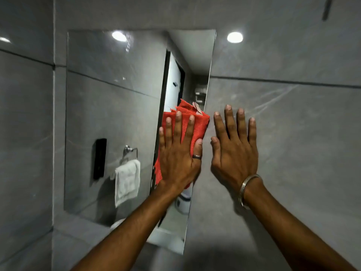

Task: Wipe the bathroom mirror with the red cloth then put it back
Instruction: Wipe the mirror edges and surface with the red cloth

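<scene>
No text, label, brand, number or sign can be read anywhere in this view. The small pale tag (196, 108) at the top edge of the red cloth (197, 126) is too blurred to show any lettering, and the black box (100, 159) reflected in the mirror (117, 106) bears no legible marking.

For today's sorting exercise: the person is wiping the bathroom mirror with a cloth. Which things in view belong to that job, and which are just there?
Part of the job: red cloth, mirror, left hand pressing the cloth flat.

Just there: white towel on its ring (reflected), black wall fixture (reflected), right hand flat on the tiled wall.
</scene>
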The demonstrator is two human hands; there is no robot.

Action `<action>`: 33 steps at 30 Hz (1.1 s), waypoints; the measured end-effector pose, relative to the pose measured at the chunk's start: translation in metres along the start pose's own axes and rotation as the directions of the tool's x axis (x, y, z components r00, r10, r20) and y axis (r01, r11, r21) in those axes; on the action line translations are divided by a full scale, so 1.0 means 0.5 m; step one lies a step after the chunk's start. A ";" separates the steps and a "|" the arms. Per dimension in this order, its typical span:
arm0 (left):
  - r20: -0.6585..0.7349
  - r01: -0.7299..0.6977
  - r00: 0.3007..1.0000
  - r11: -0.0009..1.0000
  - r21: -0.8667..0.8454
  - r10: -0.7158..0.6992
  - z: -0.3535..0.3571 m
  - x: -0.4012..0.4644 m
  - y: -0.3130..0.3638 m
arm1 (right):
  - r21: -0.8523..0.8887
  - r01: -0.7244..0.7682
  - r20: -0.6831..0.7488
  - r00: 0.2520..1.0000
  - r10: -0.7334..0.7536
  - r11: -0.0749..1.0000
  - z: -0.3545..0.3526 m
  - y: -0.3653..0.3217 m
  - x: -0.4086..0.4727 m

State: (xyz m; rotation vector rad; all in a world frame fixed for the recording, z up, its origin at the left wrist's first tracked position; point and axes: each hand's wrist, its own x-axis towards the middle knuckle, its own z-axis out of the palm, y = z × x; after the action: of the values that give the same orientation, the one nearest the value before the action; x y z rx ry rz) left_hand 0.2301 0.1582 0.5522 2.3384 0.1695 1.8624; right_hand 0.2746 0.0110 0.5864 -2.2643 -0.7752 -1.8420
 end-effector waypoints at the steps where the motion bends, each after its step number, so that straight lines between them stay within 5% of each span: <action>1: -0.013 -0.012 1.000 1.000 -0.003 0.012 -0.007 0.039 0.003 | -0.002 -0.006 -0.004 1.000 0.006 1.000 -0.010 0.005 0.036; 14: -0.100 -0.062 0.993 0.998 0.018 0.064 -0.068 0.367 -0.047 | 0.078 0.044 0.043 0.998 -0.047 0.996 -0.093 0.010 0.357; 26: -0.103 -0.150 0.983 0.988 0.043 0.154 -0.105 0.448 -0.161 | -0.010 0.393 0.129 0.912 -0.388 0.920 -0.095 -0.002 0.444; 33: -0.129 -0.056 0.990 0.997 0.053 0.063 -0.130 0.471 -0.279 | -0.062 0.497 0.176 0.859 -0.481 0.865 -0.097 -0.014 0.443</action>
State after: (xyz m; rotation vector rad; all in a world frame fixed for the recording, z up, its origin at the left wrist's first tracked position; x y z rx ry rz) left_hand 0.2203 0.3404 0.7665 2.2774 0.1633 2.0631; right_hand 0.2572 0.0661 0.8060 -2.4670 -1.4316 -1.9474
